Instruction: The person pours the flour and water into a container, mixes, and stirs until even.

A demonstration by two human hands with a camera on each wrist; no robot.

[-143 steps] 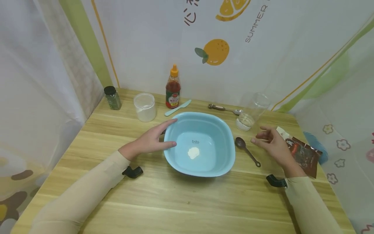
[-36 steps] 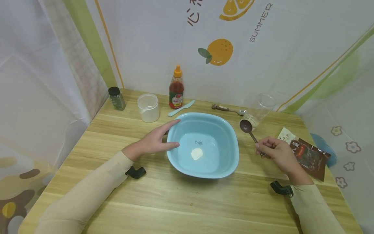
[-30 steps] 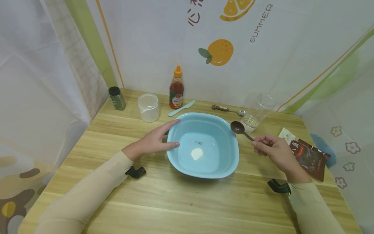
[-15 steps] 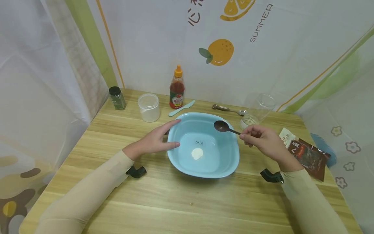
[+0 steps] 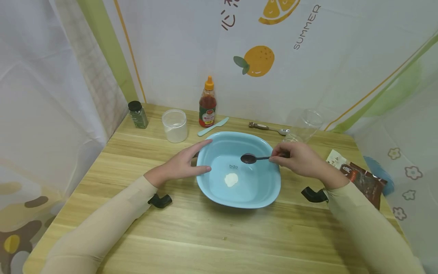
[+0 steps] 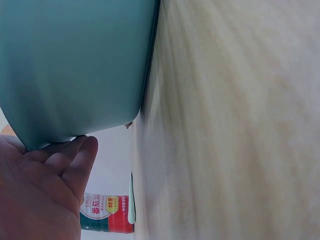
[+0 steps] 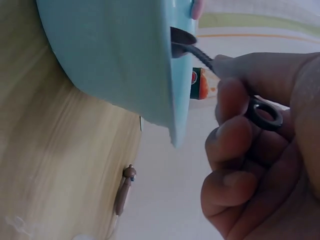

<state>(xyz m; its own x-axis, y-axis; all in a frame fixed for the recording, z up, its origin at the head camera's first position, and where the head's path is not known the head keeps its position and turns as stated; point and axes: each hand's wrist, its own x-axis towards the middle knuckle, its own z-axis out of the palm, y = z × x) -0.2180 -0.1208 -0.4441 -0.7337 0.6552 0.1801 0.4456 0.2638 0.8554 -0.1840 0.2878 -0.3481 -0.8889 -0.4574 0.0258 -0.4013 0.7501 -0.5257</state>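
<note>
A light-blue basin (image 5: 268, 182) stands on the table in the head view, with a white patch of powder or paste (image 5: 231, 179) on its floor. My left hand (image 5: 178, 163) holds the basin's left side, the thumb over the rim; in the left wrist view its fingers (image 6: 80, 167) lie against the outer wall. Between thumb and fingertips, my right hand (image 5: 297, 158) pinches the handle of a dark brown spoon (image 5: 248, 158). The spoon's bowl is over the basin's inside, right of the white patch. In the right wrist view the handle's ring end (image 7: 265, 116) sticks out past the fingers.
Along the back stand a dark-capped green jar (image 5: 138, 116), a clear tub (image 5: 175, 129) and a sauce bottle (image 5: 207, 106). A pale green knife (image 5: 213, 126), a brown-handled metal spoon (image 5: 267, 128) and a clear container (image 5: 306, 125) lie or stand nearby. A brown packet (image 5: 364, 182) lies at right.
My right hand has picked the brown spoon up from the table and carried it left, from near the clear container to over the basin. The left hand stays on the basin.
</note>
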